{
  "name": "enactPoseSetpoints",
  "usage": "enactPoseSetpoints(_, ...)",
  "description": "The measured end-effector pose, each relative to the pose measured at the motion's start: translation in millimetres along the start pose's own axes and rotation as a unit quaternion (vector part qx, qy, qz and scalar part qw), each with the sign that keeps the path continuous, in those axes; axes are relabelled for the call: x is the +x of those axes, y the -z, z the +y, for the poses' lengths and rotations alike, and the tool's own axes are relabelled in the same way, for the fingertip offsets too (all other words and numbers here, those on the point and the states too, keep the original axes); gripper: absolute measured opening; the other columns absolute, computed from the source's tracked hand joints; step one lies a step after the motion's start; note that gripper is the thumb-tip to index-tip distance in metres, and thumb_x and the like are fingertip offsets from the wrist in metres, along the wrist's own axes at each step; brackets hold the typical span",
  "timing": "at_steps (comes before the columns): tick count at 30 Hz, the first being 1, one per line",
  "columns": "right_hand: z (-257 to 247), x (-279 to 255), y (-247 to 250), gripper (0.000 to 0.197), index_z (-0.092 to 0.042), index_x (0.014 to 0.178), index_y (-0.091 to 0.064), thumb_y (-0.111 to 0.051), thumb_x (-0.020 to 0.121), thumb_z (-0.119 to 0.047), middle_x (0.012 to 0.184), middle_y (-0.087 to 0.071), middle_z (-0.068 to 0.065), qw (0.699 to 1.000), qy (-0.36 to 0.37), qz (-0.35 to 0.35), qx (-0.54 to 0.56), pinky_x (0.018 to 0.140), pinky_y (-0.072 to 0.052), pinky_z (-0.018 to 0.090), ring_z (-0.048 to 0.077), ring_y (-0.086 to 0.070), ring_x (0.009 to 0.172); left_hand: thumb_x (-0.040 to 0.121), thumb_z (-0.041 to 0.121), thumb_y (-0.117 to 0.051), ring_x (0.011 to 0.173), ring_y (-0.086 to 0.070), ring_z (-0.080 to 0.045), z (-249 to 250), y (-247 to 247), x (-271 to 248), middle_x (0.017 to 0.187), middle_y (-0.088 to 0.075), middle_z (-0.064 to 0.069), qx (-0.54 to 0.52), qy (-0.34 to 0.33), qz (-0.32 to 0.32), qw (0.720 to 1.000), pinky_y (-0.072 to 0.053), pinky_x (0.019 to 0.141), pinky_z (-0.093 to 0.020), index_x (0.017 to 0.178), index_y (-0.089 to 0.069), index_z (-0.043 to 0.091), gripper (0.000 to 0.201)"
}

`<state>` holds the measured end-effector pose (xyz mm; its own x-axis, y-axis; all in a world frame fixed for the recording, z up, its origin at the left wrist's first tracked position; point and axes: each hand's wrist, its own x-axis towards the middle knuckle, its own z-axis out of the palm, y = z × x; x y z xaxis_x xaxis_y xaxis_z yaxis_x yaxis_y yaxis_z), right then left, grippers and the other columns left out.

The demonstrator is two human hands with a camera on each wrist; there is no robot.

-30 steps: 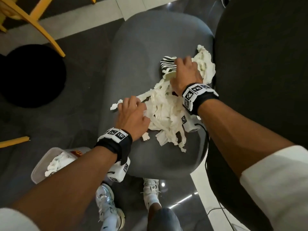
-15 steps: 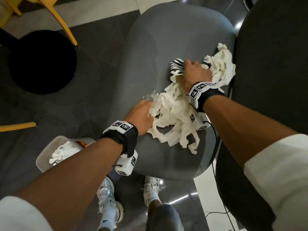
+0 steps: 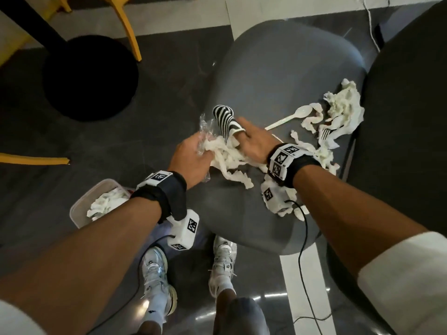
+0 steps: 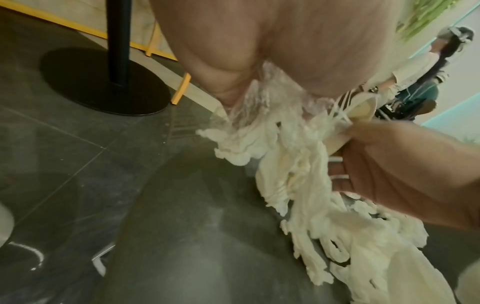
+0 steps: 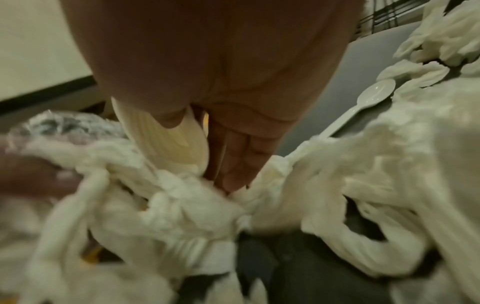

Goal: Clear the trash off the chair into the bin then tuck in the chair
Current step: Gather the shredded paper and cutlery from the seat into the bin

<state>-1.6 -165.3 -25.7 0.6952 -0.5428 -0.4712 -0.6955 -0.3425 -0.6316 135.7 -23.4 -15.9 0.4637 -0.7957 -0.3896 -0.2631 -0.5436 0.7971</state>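
Two hands meet at the left edge of the chair [image 3: 278,68] seat, bunching one load of trash between them. The left hand [image 3: 191,158] closes on clear film [image 3: 204,124] and the near end of the tissue strips [image 3: 227,153]; the right hand [image 3: 254,141] presses a striped cup [image 3: 223,118] against the same bundle, thumb hooked inside the cup's mouth and fingers [image 5: 233,164] laid nearly straight along the strips. Compared with half a second ago, the bundle has been dragged from the middle of the seat toward its left edge, and the sweep has uncovered a spoon [image 3: 287,118] that now lies bare on the seat, right of the cup. A second heap of tissue [image 3: 343,110] remains at the right edge of the seat, with loose strips trailing back under the right wrist. The bin [image 3: 79,209] stands on the floor left of the chair's front corner and already holds tissue. Judged from this layout, the present load is about to go to the bin, and at least one more pass is needed for the spoon and the far heap before the chair can be tucked in. No brand or legible text is visible; the wrist units carry only black-and-white square code markers, and a red-and-yellow mark on the bin is too small to read.
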Motion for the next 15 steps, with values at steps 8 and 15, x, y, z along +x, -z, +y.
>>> enactPoseSetpoints(8,-6.4,-8.8,-15.6,0.042,-0.019,0.138,-0.049,-0.033,0.105,-0.040,0.135,-0.057,0.012,0.981,-0.027,-0.084,-0.173,0.105,-0.038,0.035,0.033,-0.054,0.124,0.085,0.011,-0.052,0.088,-0.064,-0.022,-47.1,31.3,-21.0,0.093,-0.068,0.001,-0.019,0.061,0.060,0.996,-0.049,0.079,-0.032,0.102,-0.061,0.019,0.021)
enactPoseSetpoints(15,-15.8,-7.6,-54.3,0.042,-0.038,0.139,-0.047,-0.036,0.099,-0.036,0.156,-0.029,0.003,0.949,0.056,-0.083,-0.299,0.104,-0.043,0.059,0.037,-0.031,0.140,0.085,0.012,-0.050,0.112,-0.061,-0.019,-68.6,27.0,-21.6,0.127,-0.063,0.004,-0.033,0.116,-0.009,0.993,-0.044,0.092,-0.027,0.138,-0.044,0.027,0.055)
